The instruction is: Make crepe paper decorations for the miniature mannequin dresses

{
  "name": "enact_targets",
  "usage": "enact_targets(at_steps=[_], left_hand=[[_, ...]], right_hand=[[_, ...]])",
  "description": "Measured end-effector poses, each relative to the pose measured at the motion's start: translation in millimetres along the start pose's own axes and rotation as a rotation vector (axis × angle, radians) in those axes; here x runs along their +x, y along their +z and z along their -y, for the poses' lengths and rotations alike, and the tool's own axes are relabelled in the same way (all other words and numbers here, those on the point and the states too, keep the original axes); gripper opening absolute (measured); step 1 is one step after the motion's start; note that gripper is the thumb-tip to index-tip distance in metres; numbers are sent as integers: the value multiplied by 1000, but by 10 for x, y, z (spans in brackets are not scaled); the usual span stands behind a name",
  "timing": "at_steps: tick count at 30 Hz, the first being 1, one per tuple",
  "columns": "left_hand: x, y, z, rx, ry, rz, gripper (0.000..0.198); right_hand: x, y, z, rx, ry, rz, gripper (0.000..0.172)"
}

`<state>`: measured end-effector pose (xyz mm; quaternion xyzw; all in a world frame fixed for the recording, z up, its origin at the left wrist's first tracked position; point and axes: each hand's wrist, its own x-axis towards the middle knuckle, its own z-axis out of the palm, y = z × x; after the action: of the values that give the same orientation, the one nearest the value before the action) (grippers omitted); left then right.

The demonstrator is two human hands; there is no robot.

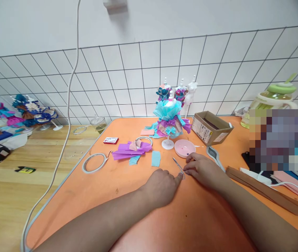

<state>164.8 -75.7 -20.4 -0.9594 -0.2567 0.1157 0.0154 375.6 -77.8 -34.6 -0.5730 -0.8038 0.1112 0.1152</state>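
A small pair of scissors (178, 164) lies on the orange table mat, blades pointing away and to the left. My left hand (161, 187) rests on the mat with its fingers curled and the index fingertip at the handle end of the scissors. From the other side, my right hand (203, 169) brings its thumb and fingertips together at the same spot; whatever they pinch is too small to make out. Just beyond stands a pink bowl (185, 148) with tiny pieces in it. Behind it, a mini dress form (168, 119) wears turquoise and purple crepe paper.
Purple crepe paper (127, 150), a blue paper piece (156, 159) and a tape roll (94, 163) lie left. An open cardboard box (212, 127), a grey-handled tool (214, 155) and a brown paper strip (267, 192) are right. A white cable (68, 105) hangs at left.
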Motion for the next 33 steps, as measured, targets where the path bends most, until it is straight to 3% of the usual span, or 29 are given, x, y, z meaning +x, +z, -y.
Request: enact_targets(at_steps=[5,11,17,22,28,33], left_hand=[[-31,35,69,-8,26,-31,60],[-69,102,130,-23,48,-123,59],[-80,28,58,-122,-138,-160,53],[-85,24,47,-102,-230,-148,61],[-72,63,5,-114,-186,-93,68],[-30,69,-8,-89,-131,-41,62]], right_hand=[[20,-40,-161,104,-32,101,26],[11,-45,-128,116,57,63,23],[1,-15,3,270,153,19,25],[10,-35,65,306,176,-23,18],[5,-31,127,268,194,25,18],[6,-15,140,179,145,40,19]])
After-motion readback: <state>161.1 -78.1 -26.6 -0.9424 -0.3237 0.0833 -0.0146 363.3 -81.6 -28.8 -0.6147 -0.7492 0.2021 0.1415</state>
